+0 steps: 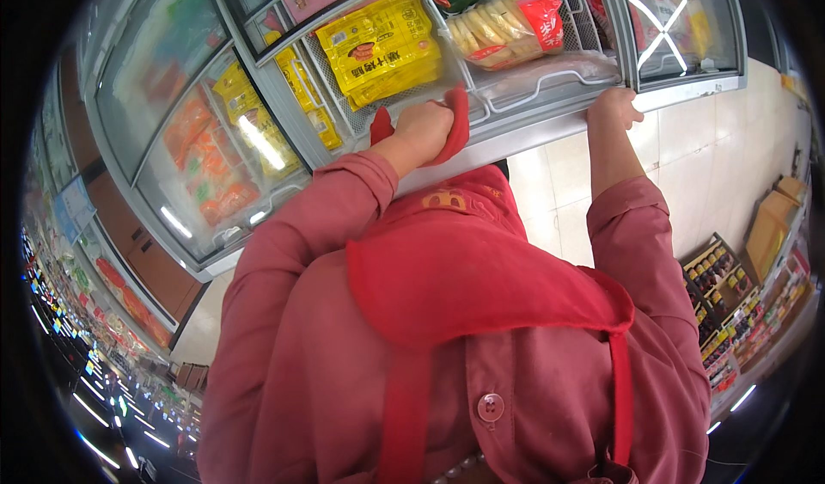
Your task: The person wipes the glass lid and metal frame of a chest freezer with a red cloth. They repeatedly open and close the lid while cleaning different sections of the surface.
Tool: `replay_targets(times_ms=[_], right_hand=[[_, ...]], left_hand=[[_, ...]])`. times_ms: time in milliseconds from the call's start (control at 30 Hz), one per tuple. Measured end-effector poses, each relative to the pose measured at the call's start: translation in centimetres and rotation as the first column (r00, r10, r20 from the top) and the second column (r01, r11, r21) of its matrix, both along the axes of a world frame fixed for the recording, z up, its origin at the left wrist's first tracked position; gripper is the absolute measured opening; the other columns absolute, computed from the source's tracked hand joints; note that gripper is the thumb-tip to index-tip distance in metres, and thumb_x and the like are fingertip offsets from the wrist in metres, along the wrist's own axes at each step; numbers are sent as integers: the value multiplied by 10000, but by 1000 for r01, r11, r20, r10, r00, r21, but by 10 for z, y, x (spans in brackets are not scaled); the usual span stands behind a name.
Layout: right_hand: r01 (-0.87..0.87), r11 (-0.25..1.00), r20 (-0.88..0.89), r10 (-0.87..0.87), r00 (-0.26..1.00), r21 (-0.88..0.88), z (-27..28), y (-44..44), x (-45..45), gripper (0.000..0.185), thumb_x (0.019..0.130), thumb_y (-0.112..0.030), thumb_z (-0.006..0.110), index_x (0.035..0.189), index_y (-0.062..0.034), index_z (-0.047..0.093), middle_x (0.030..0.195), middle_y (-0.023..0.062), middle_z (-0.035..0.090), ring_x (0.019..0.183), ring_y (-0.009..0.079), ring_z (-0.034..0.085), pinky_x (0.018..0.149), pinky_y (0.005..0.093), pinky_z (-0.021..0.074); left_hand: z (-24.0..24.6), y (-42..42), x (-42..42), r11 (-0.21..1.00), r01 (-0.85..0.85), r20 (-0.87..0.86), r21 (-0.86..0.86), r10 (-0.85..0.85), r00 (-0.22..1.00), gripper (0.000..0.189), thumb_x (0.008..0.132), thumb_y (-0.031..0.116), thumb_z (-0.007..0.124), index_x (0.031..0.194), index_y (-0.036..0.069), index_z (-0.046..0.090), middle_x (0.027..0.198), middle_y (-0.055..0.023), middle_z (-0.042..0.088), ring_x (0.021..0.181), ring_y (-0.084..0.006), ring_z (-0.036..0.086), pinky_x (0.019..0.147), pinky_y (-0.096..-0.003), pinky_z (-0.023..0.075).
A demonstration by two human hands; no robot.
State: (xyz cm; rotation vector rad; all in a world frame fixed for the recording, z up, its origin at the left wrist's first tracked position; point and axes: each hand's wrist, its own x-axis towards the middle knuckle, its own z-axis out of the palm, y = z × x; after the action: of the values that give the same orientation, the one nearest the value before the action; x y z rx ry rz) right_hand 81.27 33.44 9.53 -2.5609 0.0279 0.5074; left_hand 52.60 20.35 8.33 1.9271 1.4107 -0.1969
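A red cloth (457,126) is bunched in my left hand (422,126), over the front edge of a chest freezer (541,123). My right hand (615,107) rests at that same edge, by the frame of a sliding glass lid (686,26); its fingertips are partly hidden, so I cannot tell how firmly it grips. Between the lids lies an open gap. Inside it, yellow sausage packets (383,42) fill one white wire basket (348,120). A clear bag of pale, long food pieces (506,29) with a red label lies in the neighbouring compartment.
To the left, a closed glass lid (187,155) covers orange-printed bags and more yellow packets. Pale floor tiles (561,187) show below the freezer. A rack of jars (715,277) stands at the right. Further freezers (122,290) line the left side.
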Motion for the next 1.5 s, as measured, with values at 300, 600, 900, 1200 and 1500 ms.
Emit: replay_targets(times_ms=[300,600,900,1200,1500], right_hand=[[28,1000,-19,-28,999,-1,-1,0,1,599,960,-362,401,1466,-83,243,1341,247,462,1153,425,557,928,523,510],[0,999,4,0,1000,-49,-1,2,4,591,972,-365,398,1453,-55,250,1307,270,494,1122,416,582,930,513,513],[-4,999,16,5,1000,-40,-3,2,5,581,978,-369,399,1441,-46,263,1291,277,504,1115,419,587,921,509,520],[-41,999,-8,41,999,-1,0,-1,7,584,979,-368,396,1432,-25,260,1279,295,500,1115,439,580,937,529,506],[7,910,-173,71,982,415,-30,-22,38,644,994,-387,375,1510,-50,189,1430,286,409,1245,422,505,1043,470,446]], left_hand=[[17,-53,-104,969,104,-130,-224,-136,982,171,817,137,571,843,47,714,855,-220,692,829,-382,685,713,-465,540],[3,-28,-69,967,236,-95,-92,-244,965,119,783,93,584,780,38,689,795,-223,678,762,-394,674,686,-480,534],[-12,56,75,999,46,140,-25,-42,989,230,877,188,510,867,42,688,890,-247,677,859,-416,664,749,-500,517],[-12,27,17,981,60,165,-184,-30,986,172,841,149,560,899,39,678,882,-243,673,847,-418,653,766,-492,503],[-16,51,70,997,72,107,-13,-70,992,173,837,142,546,815,39,684,813,-245,664,797,-422,659,716,-497,513]])
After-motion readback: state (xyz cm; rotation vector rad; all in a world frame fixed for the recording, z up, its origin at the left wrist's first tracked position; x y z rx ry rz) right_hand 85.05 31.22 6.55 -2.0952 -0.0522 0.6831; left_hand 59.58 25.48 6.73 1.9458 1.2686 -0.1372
